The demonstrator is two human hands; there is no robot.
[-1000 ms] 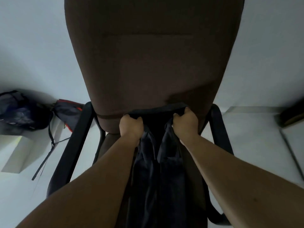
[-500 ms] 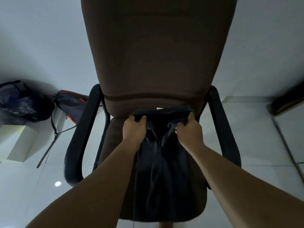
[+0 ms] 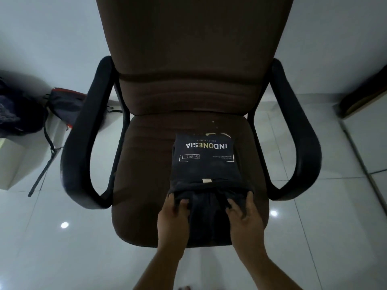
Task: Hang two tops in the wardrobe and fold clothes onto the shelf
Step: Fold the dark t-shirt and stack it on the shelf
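Observation:
A dark T-shirt (image 3: 206, 168) printed with "INDONESIA" lies folded on the seat of a brown office chair (image 3: 146, 164). Its collar end with a small white tag faces me. My left hand (image 3: 173, 214) grips the near left corner of the folded shirt, fingers curled over the fabric. On the near right corner sits my right hand (image 3: 244, 214), holding the cloth the same way. The lower part of the shirt lies between my hands on the seat's front edge.
The chair has a tall brown backrest (image 3: 194, 49) and black armrests on the left (image 3: 83, 143) and right (image 3: 299, 143). Dark bags (image 3: 65, 105) lean by the wall at the left beside a pale box (image 3: 10, 162). Glossy white floor tiles (image 3: 314, 227) surround the chair.
Both hands pulled the shirt's upper edge from the backrest down toward the seat's front, folding it over so that the printed side now lies face up. The view tilted downward.

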